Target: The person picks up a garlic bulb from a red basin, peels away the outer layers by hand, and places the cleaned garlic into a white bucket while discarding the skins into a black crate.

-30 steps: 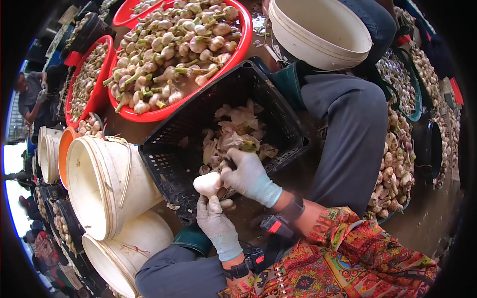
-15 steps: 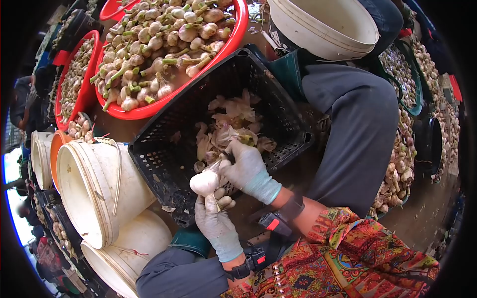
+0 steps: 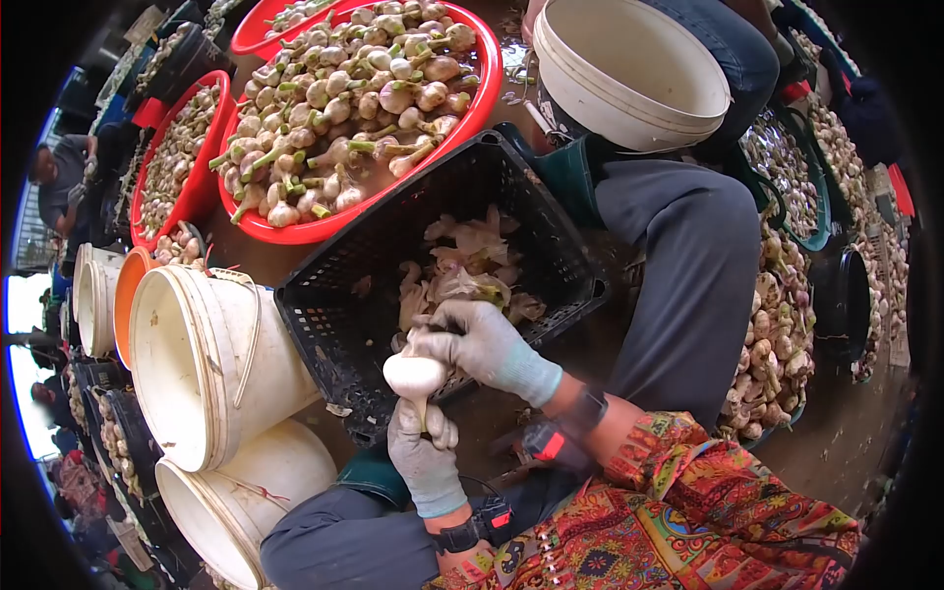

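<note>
A white, peeled-looking garlic bulb (image 3: 414,376) is held with its stem pointing down, in front of the crate. Closed around that stem is my left hand (image 3: 426,457), in a pale, soiled glove. From above, my right hand (image 3: 484,346), gloved too, has its fingers bent and pressed against the bulb's upper side. Whether a bit of skin is caught between those fingers is hidden. Just beyond the hands, papery garlic skins (image 3: 470,258) lie heaped inside a black plastic crate (image 3: 339,369).
A red tub (image 3: 295,234) full of stemmed garlic bulbs stands beyond the crate. White buckets (image 3: 246,364) lie tipped at left, and another white bucket (image 3: 639,116) is at the top. More garlic (image 3: 762,359) is piled at right beyond my knee (image 3: 688,236). Other people sit at far left.
My right hand's fingers have shifted from the bulb's right side to its top, curling over it. The bulb sits more upright in my left hand. The view has moved slightly.
</note>
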Action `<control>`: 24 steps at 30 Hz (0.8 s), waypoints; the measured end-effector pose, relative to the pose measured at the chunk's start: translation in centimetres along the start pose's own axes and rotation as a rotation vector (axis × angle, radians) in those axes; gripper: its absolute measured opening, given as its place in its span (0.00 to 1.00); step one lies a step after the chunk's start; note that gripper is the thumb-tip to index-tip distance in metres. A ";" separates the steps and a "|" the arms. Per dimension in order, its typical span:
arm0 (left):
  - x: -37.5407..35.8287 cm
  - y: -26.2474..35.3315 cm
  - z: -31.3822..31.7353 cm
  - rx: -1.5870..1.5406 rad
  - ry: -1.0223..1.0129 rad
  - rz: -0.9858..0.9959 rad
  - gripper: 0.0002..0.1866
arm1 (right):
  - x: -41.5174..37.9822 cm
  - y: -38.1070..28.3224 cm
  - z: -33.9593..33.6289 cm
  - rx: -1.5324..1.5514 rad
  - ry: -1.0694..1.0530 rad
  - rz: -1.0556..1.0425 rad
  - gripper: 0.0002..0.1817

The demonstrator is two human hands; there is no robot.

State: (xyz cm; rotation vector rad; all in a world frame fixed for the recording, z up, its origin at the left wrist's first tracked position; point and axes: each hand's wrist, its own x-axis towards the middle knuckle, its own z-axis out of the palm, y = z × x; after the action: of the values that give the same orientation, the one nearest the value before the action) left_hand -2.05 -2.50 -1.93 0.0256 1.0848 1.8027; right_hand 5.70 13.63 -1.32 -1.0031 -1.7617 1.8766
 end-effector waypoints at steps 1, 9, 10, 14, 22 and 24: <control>0.0 0.3 -0.4 -0.127 -0.148 -0.017 0.17 | 1.3 1.2 0.1 -0.129 0.135 0.017 0.17; 0.0 1.1 0.6 -0.580 -0.188 0.011 0.11 | 1.1 3.9 -1.3 -0.029 0.201 -0.076 0.14; -0.4 2.0 1.0 -0.615 -0.146 0.027 0.11 | 1.2 4.0 -1.3 -0.038 0.220 -0.032 0.13; -3.6 7.1 1.2 -0.719 0.026 0.323 0.15 | 1.5 4.5 -0.7 0.051 0.143 0.007 0.13; -2.1 22.6 -0.1 -0.509 -0.118 0.881 0.24 | 1.1 4.0 1.2 -0.076 0.227 -0.068 0.15; 3.9 22.6 3.1 -0.005 -0.240 0.727 0.24 | 0.8 3.1 1.1 -0.142 0.225 -0.161 0.16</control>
State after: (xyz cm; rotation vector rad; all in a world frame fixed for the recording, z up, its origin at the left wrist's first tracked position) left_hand -19.06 0.02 13.50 0.6940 0.9583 2.3596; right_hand 4.98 12.98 -4.56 -1.0435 -1.8015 1.4972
